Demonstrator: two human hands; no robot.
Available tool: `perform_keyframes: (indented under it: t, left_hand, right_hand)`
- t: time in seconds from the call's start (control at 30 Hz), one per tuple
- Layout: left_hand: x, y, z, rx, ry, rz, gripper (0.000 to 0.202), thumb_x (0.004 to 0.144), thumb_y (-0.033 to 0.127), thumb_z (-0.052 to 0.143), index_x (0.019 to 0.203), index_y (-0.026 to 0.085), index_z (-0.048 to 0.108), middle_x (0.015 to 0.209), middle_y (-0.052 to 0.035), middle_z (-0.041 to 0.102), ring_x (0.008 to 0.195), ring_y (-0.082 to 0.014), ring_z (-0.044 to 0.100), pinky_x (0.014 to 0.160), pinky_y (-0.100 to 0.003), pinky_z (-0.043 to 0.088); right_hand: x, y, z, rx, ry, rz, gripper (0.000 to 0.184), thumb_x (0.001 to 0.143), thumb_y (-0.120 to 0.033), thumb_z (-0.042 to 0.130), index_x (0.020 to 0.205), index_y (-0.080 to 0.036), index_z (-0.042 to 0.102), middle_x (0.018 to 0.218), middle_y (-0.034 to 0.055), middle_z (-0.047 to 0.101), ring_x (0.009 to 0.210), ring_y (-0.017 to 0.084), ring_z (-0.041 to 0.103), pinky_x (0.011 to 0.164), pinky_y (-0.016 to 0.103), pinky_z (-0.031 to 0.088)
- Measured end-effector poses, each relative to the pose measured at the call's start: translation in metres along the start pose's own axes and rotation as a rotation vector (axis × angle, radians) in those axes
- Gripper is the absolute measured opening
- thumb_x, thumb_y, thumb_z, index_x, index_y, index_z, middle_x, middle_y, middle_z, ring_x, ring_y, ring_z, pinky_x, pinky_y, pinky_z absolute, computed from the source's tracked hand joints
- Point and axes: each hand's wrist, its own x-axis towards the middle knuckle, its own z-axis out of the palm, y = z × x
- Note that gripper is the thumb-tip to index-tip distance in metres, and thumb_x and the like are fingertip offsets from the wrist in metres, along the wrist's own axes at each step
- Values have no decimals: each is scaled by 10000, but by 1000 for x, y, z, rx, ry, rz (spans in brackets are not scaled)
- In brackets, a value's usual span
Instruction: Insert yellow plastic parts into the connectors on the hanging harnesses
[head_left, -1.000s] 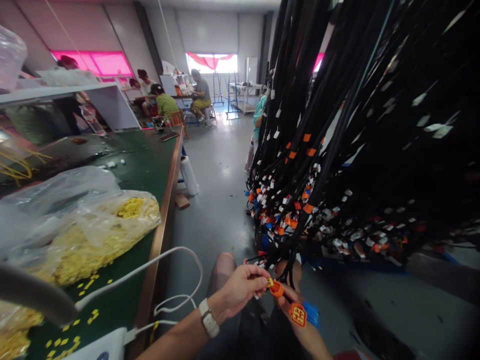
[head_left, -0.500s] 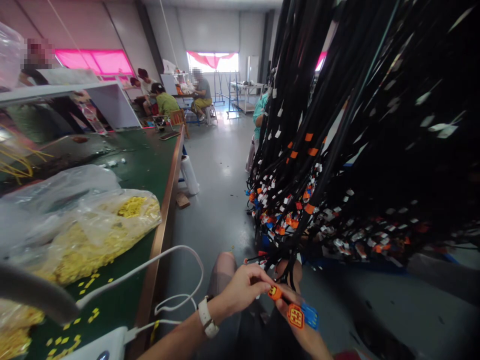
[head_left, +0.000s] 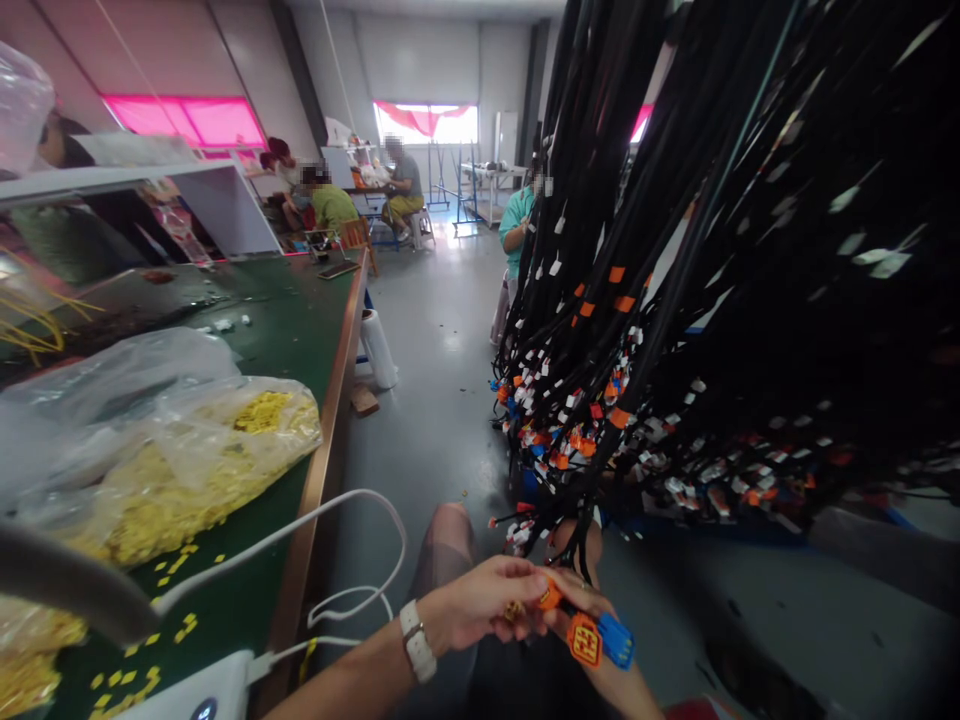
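Observation:
My left hand (head_left: 476, 605), with a white watch at the wrist, is closed, its thumb and finger pinching at an orange connector (head_left: 550, 595). Small yellowish pieces (head_left: 514, 611) show in its curled fingers. The fingers of my right hand (head_left: 592, 605) wrap round the same orange connector and its dark cable. A second orange connector (head_left: 585, 641), with yellow in its face, and a blue connector (head_left: 616, 641) lie against the right hand and wrist. Both hands are above my lap, and the right fingertips are partly hidden.
Clear bags of yellow pieces (head_left: 187, 490) lie on the green table (head_left: 300, 330) at left, near a white power bank (head_left: 199, 690) with a cable. Dense black wire harnesses (head_left: 630, 250) hang at right. Several people sit or stand farther back.
My left hand has turned and curled slightly, bringing yellowish pieces in its fingers into view. The orange and blue connectors have shifted a little left with the right hand.

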Motion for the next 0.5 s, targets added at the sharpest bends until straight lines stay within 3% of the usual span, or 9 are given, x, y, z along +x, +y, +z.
perform_keyframes:
  t: [0.13, 0.5]
  left_hand:
    - [2, -7, 4, -148, -32, 68, 413, 716, 440, 667, 974, 125, 596, 719, -22, 589, 460, -30, 446, 386, -180, 160]
    - [10, -14, 9, -61, 178, 189, 421, 632, 457, 724, 785, 85, 600, 543, 22, 514, 415, -31, 373, 405, -193, 158]
  right_hand:
    - [-2, 2, 2, 51, 50, -4, 345, 762, -388, 632, 1085, -271, 664, 1087, 97, 676, 1081, 294, 576, 958, 469, 433]
    - [2, -3, 2, 123, 19, 1, 331, 746, -327, 662, 1072, -268, 672, 1102, 102, 671, 1069, 288, 586, 935, 446, 461]
